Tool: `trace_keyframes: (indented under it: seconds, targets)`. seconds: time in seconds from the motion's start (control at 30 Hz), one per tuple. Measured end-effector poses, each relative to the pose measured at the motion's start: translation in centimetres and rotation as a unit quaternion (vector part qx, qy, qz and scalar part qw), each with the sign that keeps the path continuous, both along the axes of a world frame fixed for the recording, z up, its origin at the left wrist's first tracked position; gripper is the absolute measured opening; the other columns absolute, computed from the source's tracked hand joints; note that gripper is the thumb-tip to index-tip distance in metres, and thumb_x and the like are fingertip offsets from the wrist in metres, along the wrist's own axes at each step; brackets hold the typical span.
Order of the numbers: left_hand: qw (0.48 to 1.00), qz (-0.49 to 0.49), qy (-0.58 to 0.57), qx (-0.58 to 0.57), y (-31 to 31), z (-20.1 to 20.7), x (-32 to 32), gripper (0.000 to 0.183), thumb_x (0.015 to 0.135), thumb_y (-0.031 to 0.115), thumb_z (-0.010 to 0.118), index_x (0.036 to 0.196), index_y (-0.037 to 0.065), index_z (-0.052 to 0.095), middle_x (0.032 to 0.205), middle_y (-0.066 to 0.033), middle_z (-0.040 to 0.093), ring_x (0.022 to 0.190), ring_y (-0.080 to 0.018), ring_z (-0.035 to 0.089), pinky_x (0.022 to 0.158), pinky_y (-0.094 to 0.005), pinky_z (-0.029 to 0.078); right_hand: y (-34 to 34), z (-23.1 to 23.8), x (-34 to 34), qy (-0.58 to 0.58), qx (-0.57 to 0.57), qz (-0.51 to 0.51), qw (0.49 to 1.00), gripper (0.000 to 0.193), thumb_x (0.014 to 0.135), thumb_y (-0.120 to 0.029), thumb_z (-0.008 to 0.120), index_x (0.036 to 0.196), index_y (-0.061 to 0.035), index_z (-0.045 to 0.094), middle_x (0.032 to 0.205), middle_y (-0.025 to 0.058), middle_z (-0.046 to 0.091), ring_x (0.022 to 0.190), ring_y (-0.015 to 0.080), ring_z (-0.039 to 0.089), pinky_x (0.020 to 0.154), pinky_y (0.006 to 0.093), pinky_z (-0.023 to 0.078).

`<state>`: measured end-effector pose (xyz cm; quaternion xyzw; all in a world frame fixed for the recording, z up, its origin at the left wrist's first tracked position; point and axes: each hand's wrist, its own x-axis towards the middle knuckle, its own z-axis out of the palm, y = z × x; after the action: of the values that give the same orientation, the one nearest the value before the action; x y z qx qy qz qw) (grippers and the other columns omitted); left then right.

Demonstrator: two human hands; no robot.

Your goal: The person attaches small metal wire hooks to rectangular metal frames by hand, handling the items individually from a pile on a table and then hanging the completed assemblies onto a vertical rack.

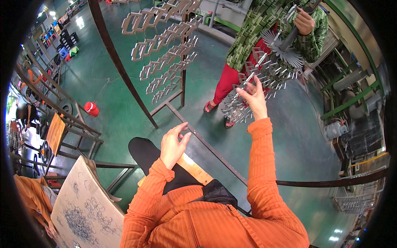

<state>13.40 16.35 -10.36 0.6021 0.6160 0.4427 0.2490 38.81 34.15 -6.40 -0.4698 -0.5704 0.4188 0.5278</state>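
My right hand (255,101) is raised with thumb and fingers apart, close to a cluster of small silvery metal pieces (244,108) hanging in front of a person in a green patterned top. Whether a fingertip touches a piece is hard to tell. That person's hand (304,21) grips the upper part of the hanging bundle, near a grey fan-like ring of blades (289,53). My left hand (173,145) hovers over my lap, its fingers loosely bent, thumb apart, nothing visible between them. Beyond it, rows of flat metal frames (159,51) hang in tiers.
A dark metal frame (206,142) crosses before my knees. Left of me, a beige-covered table (66,198) holds a pile of thin wire hooks (78,223). A red bucket (91,109) stands on the green floor. A grey gas cylinder (336,130) stands at right.
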Motion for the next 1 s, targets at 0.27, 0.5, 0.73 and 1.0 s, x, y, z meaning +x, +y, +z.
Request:
trace_keyframes:
  seconds: [0.27, 0.5, 0.73, 1.0]
  targets:
    - [0.999, 0.012, -0.019, -0.042, -0.4, 0.0, -0.1, 0.037, 0.079, 0.014, 0.066, 0.114, 0.005, 0.061, 0.097, -0.0085, 0.067, 0.068, -0.0192, 0.056, 0.067, -0.0326, 0.048, 1.6, -2.5, -0.6, 0.037, -0.064, -0.013, 0.997, 0.101, 0.066, -0.014, 0.083, 0.143, 0.0008, 0.019, 0.122, 0.0262, 0.050, 0.113, 0.0265, 0.050, 0.097, 0.0380, 0.041]
    - [0.999, 0.021, -0.025, -0.029, -0.4, 0.5, -0.9, 0.037, 0.079, 0.013, 0.066, 0.114, 0.005, 0.060, 0.097, -0.0085, 0.067, 0.067, -0.0188, 0.056, 0.066, -0.0319, 0.047, -0.5, 7.5, -1.8, 0.059, 0.097, -0.046, 0.992, 0.099, 0.074, -0.020, 0.079, 0.145, -0.0006, 0.012, 0.127, 0.0285, 0.046, 0.120, 0.0315, 0.047, 0.099, 0.0366, 0.039]
    - [1.000, 0.017, -0.022, -0.005, -0.2, 0.7, -0.6, 0.038, 0.079, 0.010, 0.066, 0.115, 0.003, 0.060, 0.096, -0.0103, 0.068, 0.066, -0.0140, 0.056, 0.061, -0.0281, 0.048, 1.6, 9.7, -1.8, 0.073, 0.103, -0.063, 0.990, 0.084, 0.080, -0.022, 0.075, 0.141, 0.0029, 0.022, 0.107, 0.0176, 0.062, 0.098, 0.0177, 0.058, 0.088, 0.0289, 0.044]
    - [0.999, 0.025, -0.028, 0.000, -0.2, 1.3, -1.3, 0.036, 0.079, 0.012, 0.066, 0.114, 0.005, 0.061, 0.094, -0.0100, 0.068, 0.063, -0.0165, 0.058, 0.061, -0.0296, 0.048, 0.8, 18.0, -1.9, 0.080, 0.203, -0.088, 0.972, 0.096, 0.076, -0.028, 0.078, 0.145, -0.0027, 0.016, 0.125, 0.0264, 0.049, 0.113, 0.0276, 0.052, 0.097, 0.0360, 0.040]
